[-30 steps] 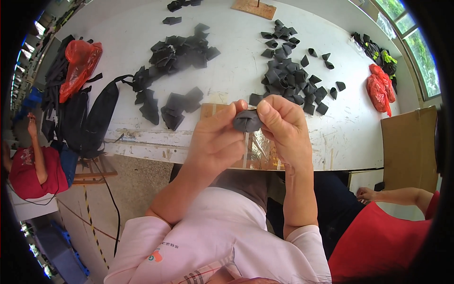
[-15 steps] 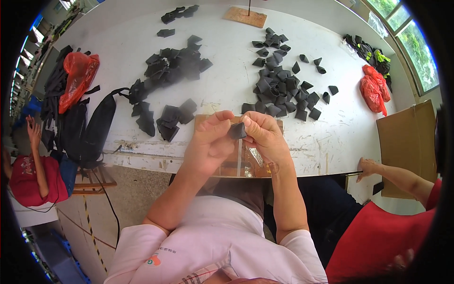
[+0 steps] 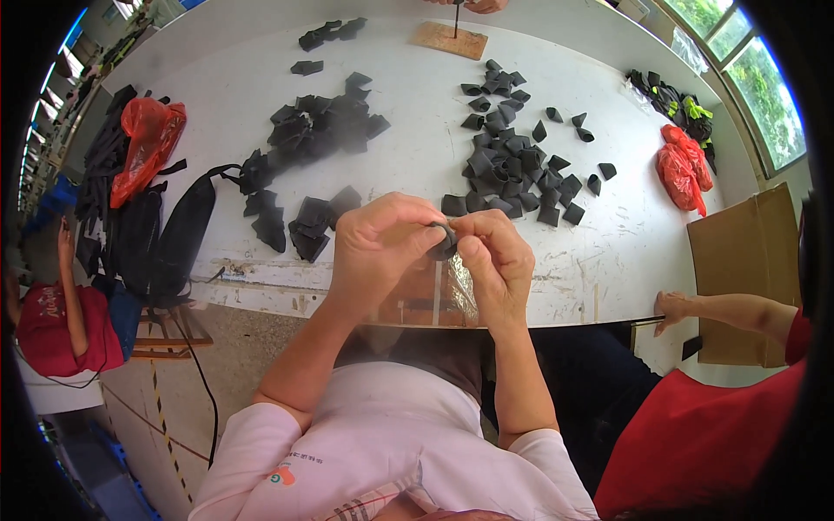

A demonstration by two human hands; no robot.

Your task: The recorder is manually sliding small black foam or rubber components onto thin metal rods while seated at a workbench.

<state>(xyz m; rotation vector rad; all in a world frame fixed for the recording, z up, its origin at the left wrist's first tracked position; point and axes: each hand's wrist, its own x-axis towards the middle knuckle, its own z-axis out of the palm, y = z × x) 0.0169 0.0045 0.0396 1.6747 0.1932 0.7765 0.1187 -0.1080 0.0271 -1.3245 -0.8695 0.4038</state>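
Note:
Between my two hands, over the table's near edge, a small black fabric piece (image 3: 445, 244) is bent into a rounded loop. The thumb and fingertips of my left hand (image 3: 380, 246) pinch its left side. My right hand (image 3: 501, 265) grips the opposite side between thumb and forefinger. Beneath my hands lies a brown board (image 3: 408, 306) with clear tape on it. Beyond my right hand sits a heap of folded black pieces (image 3: 508, 165), several standing open like small cones. Flat black fabric pieces (image 3: 313, 122) lie in a loose pile beyond my left hand.
A wooden board with an upright rod (image 3: 447, 39) stands at the far edge, another person's hand (image 3: 486, 5) beside it. Red plastic bags (image 3: 148, 148) and black bags (image 3: 182, 230) lie left. Right are another red bag (image 3: 682, 169), a cardboard box (image 3: 745, 278) and a co-worker's arm (image 3: 725, 308).
The black piece has turned and now shows a rounded, open loop. My left fingers have closed in on it. Another person's hand has appeared by the far rod.

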